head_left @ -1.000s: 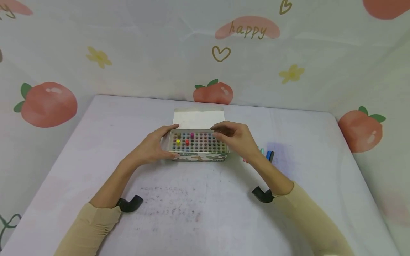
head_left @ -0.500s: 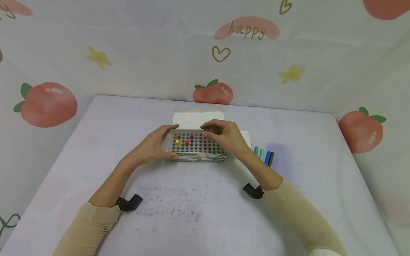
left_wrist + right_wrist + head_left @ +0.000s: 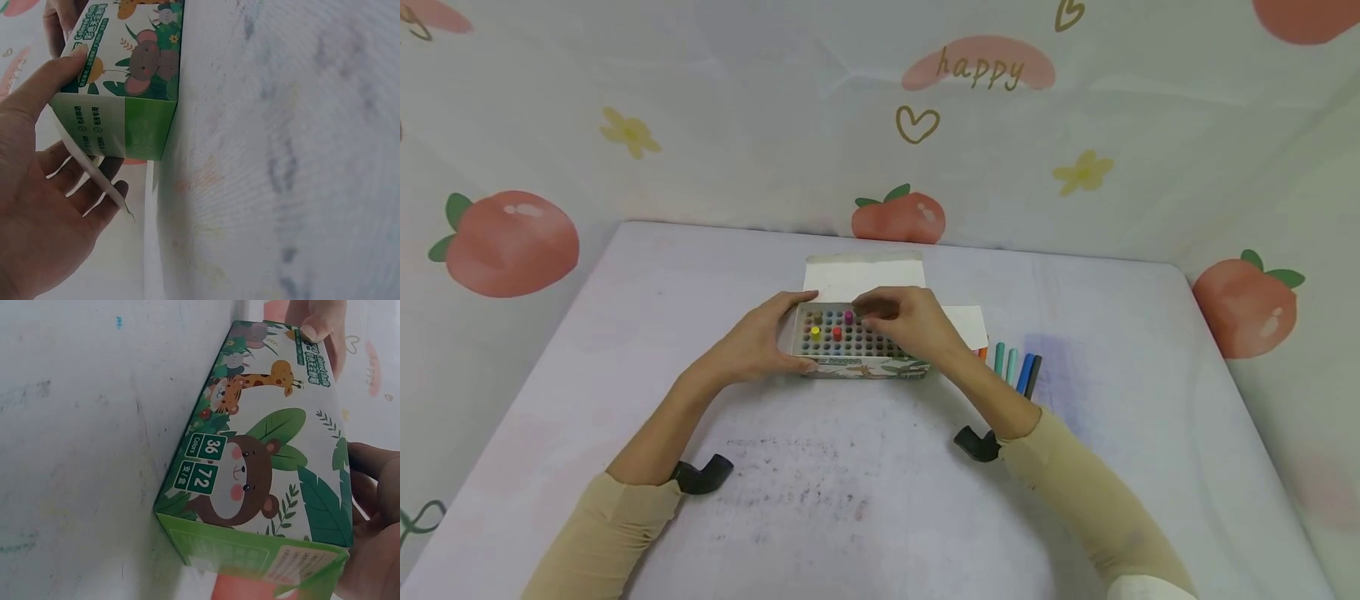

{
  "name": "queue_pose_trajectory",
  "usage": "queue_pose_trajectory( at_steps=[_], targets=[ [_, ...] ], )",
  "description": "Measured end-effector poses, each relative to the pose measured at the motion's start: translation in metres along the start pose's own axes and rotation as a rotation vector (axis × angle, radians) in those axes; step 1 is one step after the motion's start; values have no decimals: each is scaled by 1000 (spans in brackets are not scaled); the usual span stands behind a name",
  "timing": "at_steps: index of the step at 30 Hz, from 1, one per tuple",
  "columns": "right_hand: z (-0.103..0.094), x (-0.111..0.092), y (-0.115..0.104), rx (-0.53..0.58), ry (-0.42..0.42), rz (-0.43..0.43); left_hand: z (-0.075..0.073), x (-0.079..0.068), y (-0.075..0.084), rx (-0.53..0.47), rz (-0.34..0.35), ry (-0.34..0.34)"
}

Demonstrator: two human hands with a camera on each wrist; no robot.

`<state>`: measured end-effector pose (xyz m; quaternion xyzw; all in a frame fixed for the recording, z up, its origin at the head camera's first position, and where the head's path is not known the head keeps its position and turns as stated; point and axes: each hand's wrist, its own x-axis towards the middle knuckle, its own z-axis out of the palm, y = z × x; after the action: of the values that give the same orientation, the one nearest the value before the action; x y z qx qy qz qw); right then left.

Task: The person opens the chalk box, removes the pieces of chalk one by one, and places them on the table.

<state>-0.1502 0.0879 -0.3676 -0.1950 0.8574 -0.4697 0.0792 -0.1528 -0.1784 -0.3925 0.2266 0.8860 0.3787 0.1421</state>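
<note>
Open box gripped at left; right fingertips' contents unconfirmed

Head view: the box [image 3: 867, 367] sits mid-worktop [image 3: 790, 550], lid flap [image 3: 863, 277] raised behind. Its perforated insert bears a yellow piece [image 3: 816, 333], red piece [image 3: 837, 333], magenta piece [image 3: 848, 317] and brownish piece [image 3: 817, 318] standing proud; contents of the remaining holes are hard to make out. The left grip [image 3: 760, 340] clasps the box's left end. The right grip [image 3: 917, 323] is bent over the insert, hiding part of it; whether it pinches anything cannot be told. Coloured sticks [image 3: 1024, 375] lie right, some items partly behind that wrist.

Left wrist view: thumb on the printed front; a white side flap [image 3: 94, 172] crosses the fingers.

Right wrist view: only here are "36 Colors" and "72" legible; the right fingertips are concealed.
</note>
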Motion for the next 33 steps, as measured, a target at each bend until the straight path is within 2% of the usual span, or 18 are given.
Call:
queue_pose_trajectory(
  at_steps=[10,20,27,33],
  targets=[
    [6,6,-4,-113,-30,65,0,0,1,-5,4,-5],
    [18,7,-4,-228,47,74,1,0,1,-17,4,-2],
    [24,5,-3,-310,112,-26,1,1,0,-22,7,-5],
    [27,4,-1,-348,140,-63,1,1,-2,-28,6,2]
  ],
)
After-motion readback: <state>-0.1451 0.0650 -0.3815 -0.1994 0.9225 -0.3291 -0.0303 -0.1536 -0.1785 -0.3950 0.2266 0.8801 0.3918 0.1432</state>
